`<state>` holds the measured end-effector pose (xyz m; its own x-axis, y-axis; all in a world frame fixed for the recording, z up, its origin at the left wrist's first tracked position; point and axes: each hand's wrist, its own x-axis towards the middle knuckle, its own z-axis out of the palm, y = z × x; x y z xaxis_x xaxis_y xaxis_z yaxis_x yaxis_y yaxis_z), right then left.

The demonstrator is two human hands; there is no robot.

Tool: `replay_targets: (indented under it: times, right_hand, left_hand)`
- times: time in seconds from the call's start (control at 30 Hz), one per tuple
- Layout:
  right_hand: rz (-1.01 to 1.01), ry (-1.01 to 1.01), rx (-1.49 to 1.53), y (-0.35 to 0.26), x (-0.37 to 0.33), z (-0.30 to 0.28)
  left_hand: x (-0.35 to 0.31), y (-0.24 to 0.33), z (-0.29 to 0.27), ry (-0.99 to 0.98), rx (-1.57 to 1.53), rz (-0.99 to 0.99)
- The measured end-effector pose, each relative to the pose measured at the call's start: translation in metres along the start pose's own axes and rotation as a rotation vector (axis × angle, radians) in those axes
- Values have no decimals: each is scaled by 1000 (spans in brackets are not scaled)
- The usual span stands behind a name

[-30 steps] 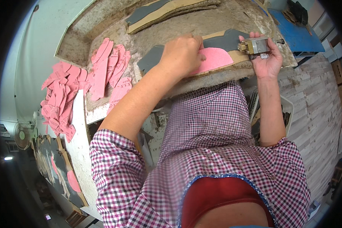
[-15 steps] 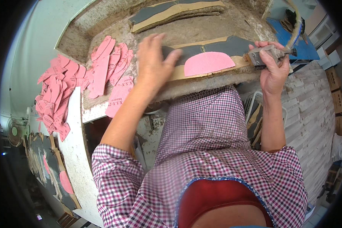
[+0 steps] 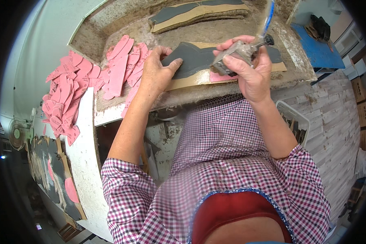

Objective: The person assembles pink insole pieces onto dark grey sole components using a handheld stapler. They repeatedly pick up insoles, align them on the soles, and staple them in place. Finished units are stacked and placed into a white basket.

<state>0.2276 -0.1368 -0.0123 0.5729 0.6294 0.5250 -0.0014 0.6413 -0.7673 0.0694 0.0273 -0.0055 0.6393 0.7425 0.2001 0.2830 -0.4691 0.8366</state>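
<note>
A dark grey shoe-material panel with a tan border lies across the bench in front of me. My left hand is closed at its left end, thumb on top and fingers curled at the edge. My right hand grips a lint-crusted grey glue spray gun with a black knob, over the panel's middle. A clear and blue hose rises from the gun. Below the gun, a pink insert shows only in part. Beside it, the tan border looks shiny.
Loose pink inserts lie left of the panel; more heap on the white ledge. A stack of similar panels sits at the back. To the right stand a blue table and a white basket with dark pieces.
My right hand has brought the spray gun leftward from the panel's right end to above the pink insert. My left hand, blurred before, has come to rest at the panel's left end.
</note>
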Motion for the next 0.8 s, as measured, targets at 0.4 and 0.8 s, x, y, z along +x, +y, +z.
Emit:
replay_targets:
  times: [0.4, 0.8]
  right_hand:
    - [-88, 108, -135, -50, 5, -95]
    - [-180, 97, -405, -35, 72, -84]
  left_hand:
    - [-9, -14, 2, -230, -765, -291]
    - [-19, -25, 24, -17, -601, -44]
